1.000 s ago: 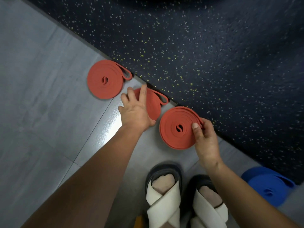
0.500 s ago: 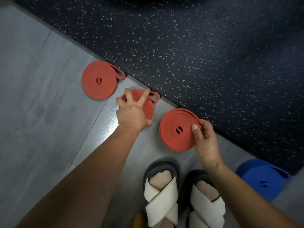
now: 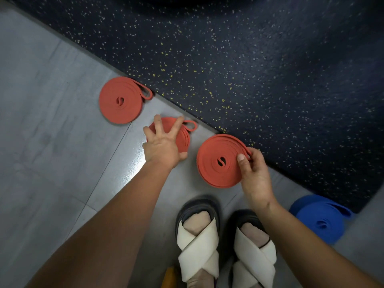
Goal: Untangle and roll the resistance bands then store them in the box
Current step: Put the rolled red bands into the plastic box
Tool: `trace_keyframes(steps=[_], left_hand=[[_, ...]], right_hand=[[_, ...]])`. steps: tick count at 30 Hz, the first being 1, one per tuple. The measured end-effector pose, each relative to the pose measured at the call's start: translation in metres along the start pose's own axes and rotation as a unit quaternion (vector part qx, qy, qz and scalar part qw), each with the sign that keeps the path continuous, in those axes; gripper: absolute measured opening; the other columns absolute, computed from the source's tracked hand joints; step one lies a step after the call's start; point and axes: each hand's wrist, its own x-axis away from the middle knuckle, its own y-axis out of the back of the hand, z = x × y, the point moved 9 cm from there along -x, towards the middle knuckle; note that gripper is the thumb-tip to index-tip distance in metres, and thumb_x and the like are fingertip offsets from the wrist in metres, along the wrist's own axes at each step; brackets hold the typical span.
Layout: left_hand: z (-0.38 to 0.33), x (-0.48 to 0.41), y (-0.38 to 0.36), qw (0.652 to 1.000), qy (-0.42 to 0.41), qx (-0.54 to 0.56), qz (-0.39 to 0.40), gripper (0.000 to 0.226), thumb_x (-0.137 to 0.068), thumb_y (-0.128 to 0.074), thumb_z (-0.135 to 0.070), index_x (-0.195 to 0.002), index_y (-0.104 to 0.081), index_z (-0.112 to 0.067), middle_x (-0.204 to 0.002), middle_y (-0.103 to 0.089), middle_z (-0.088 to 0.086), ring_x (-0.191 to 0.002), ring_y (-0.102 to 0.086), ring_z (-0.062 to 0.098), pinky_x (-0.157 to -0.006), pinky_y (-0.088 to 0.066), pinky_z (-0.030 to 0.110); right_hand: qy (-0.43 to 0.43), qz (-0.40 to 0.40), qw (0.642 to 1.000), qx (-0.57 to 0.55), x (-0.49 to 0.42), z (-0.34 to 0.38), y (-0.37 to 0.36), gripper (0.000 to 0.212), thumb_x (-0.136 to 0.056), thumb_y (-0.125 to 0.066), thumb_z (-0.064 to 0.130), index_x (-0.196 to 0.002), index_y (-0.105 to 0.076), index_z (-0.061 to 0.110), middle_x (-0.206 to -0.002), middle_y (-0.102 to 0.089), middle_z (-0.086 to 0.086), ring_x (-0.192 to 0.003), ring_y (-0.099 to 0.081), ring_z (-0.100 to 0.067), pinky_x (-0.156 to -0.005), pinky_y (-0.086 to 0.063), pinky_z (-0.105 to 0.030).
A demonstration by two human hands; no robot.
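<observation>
Three red resistance bands are rolled into flat coils on the grey floor. The far-left red coil (image 3: 121, 100) lies alone with its loose loop pointing right. My left hand (image 3: 162, 144) spreads its fingers over the middle red coil (image 3: 183, 135) and grips it. My right hand (image 3: 254, 174) pinches the right edge of the nearest red coil (image 3: 219, 161), thumb on top. A rolled blue band (image 3: 320, 220) lies at the lower right. No box is in view.
A dark speckled rubber mat (image 3: 249, 69) covers the floor beyond the coils, its edge running diagonally. My feet in white cross-strap sandals (image 3: 199, 242) stand just below the hands. An orange object (image 3: 169, 277) peeks in at the bottom edge.
My left hand has spread its fingers wider over the middle coil and drawn it slightly towards me. My right hand keeps the same pinch on the near coil.
</observation>
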Motion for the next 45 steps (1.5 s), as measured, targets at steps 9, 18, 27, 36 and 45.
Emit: trace_keyframes(steps=[9, 18, 27, 36, 45], left_hand=[[0.000, 0.000, 0.000, 1.000, -0.006, -0.024, -0.005, 0.110, -0.068, -0.075, -0.050, -0.140, 0.007, -0.054, -0.153, 0.018, 0.006, -0.138, -0.003, 0.042, -0.104, -0.030, 0.057], [-0.012, -0.002, 0.005, 0.996, -0.075, -0.014, -0.040, 0.094, -0.065, -0.080, -0.036, -0.138, -0.022, -0.048, -0.151, -0.005, 0.007, -0.137, -0.006, 0.032, -0.097, -0.034, 0.053], [-0.011, 0.001, 0.001, 0.995, -0.093, -0.016, -0.045, 0.093, -0.068, -0.078, -0.034, -0.141, -0.022, -0.042, -0.153, -0.003, 0.009, -0.140, -0.002, 0.038, -0.101, -0.031, 0.057], [-0.012, 0.000, 0.005, 0.994, -0.092, -0.014, -0.053, 0.081, -0.067, -0.078, -0.035, -0.133, -0.034, -0.044, -0.151, -0.007, 0.007, -0.138, -0.007, 0.035, -0.098, -0.032, 0.055], [-0.011, 0.013, 0.013, 0.994, -0.073, 0.059, -0.061, 0.080, -0.063, -0.079, -0.032, -0.132, -0.039, -0.043, -0.149, -0.011, 0.003, -0.134, -0.014, 0.029, -0.098, -0.033, 0.049]], right_hand=[[0.045, -0.004, 0.998, 0.050, -0.013, 0.015, -0.006, 0.026, -0.097, -0.043, 0.016, -0.122, -0.046, 0.008, -0.093, -0.052, 0.014, -0.083, -0.051, 0.003, -0.074, -0.041, -0.004], [0.032, -0.006, 0.998, 0.061, -0.005, 0.001, -0.005, 0.026, -0.097, -0.044, 0.015, -0.121, -0.046, 0.006, -0.098, -0.056, 0.001, -0.090, -0.053, -0.010, -0.084, -0.045, -0.024], [0.019, -0.001, 0.998, 0.057, -0.003, -0.007, -0.005, 0.025, -0.096, -0.044, 0.015, -0.120, -0.048, 0.008, -0.088, -0.052, 0.014, -0.081, -0.051, 0.002, -0.075, -0.041, -0.011], [0.015, 0.000, 0.999, 0.048, -0.003, -0.007, -0.005, 0.023, -0.096, -0.044, 0.014, -0.118, -0.048, 0.009, -0.089, -0.052, 0.014, -0.080, -0.051, 0.002, -0.072, -0.041, -0.006], [0.018, -0.007, 0.999, 0.041, 0.002, -0.005, 0.003, 0.023, -0.096, -0.044, 0.014, -0.119, -0.047, 0.009, -0.091, -0.053, 0.012, -0.083, -0.052, -0.001, -0.078, -0.043, -0.012]])
